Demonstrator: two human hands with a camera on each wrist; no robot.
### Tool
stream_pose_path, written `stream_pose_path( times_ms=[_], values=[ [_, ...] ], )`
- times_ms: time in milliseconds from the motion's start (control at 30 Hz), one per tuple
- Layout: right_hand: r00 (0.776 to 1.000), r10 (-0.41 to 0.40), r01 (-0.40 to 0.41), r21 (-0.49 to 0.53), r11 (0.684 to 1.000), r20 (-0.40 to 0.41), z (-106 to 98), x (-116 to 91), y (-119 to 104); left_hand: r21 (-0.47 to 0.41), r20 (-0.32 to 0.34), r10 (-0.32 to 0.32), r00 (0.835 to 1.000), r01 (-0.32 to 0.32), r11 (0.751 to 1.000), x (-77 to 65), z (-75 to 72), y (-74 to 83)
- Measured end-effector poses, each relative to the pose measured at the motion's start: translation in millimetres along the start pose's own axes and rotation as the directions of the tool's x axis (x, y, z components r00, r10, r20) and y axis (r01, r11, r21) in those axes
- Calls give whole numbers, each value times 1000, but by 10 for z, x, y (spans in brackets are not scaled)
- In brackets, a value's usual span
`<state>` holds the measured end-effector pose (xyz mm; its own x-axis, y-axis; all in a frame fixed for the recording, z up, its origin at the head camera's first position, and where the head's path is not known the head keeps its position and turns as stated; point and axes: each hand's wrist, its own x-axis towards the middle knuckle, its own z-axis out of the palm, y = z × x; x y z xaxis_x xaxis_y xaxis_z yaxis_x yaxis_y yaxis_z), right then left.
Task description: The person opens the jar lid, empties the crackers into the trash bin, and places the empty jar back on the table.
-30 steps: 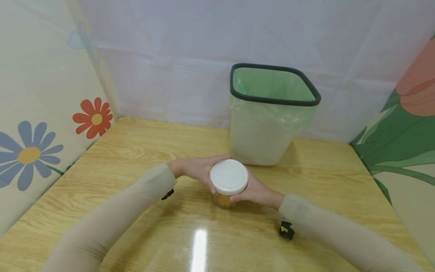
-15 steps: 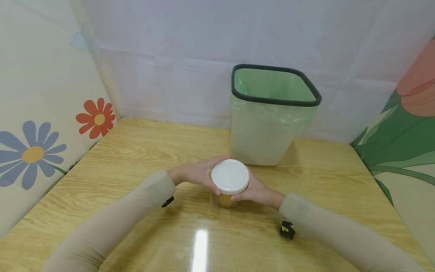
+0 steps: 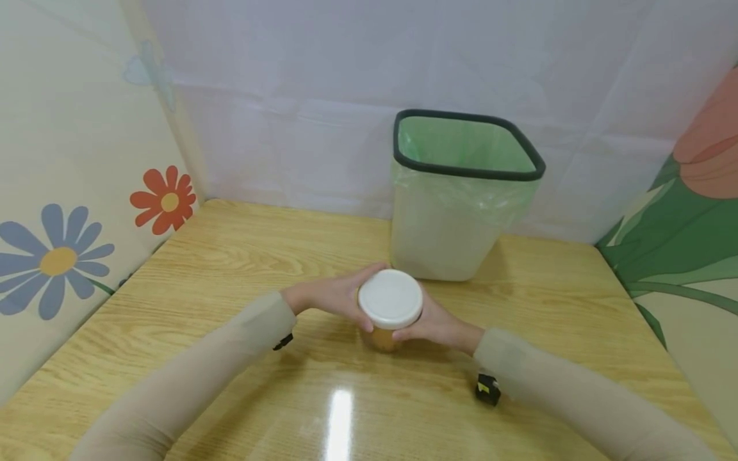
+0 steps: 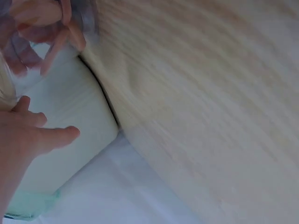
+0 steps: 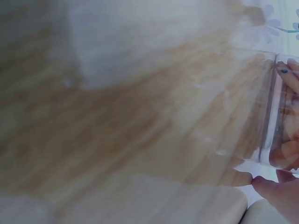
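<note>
Both hands hold a clear jar (image 3: pixel 385 340) with a round white lid (image 3: pixel 390 298), near the middle of the table. Its body looks orange-brown below the lid in the head view. The left hand (image 3: pixel 341 297) grips it from the left, its thumb at the front just under the lid. From the right, the right hand (image 3: pixel 436 324) wraps the other side, thumb also at the front. Fingers show through the transparent wall of the jar (image 5: pixel 247 107) in the right wrist view. In the left wrist view, the left hand (image 4: pixel 21 137) is at the left edge.
Just behind the hands stands a pale bin (image 3: pixel 441 224) with a black rim and a green liner. The wood-grain table (image 3: pixel 259 243) meets a white cloth backdrop (image 3: pixel 300 147) at the back. Flower-patterned panels (image 3: pixel 63 160) flank it.
The hands and jar stay in almost the same place. The left thumb sits slightly farther right along the jar's front, and the head view has shifted a little.
</note>
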<state>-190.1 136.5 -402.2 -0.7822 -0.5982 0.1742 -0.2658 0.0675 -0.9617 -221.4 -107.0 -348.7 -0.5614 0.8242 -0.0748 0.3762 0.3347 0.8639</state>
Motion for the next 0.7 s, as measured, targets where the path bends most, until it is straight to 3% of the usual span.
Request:
stream_pose_path(
  times_ms=[133,367,500,700],
  values=[
    [1000,-15,15,9,1000,-4,2,6,3,71,54,13,998,-16,997,11,-94,26],
    [1000,-8,8,27,1000,1,0,2,1,88,110,-18,994,8,996,39,-241,59],
    [1000,-2,2,28,1000,5,2,11,14,112,155,-13,988,-4,994,86,-270,71],
    [1000,2,-2,11,1000,-2,-2,12,25,120,186,-56,981,34,992,134,-275,78]
  ],
)
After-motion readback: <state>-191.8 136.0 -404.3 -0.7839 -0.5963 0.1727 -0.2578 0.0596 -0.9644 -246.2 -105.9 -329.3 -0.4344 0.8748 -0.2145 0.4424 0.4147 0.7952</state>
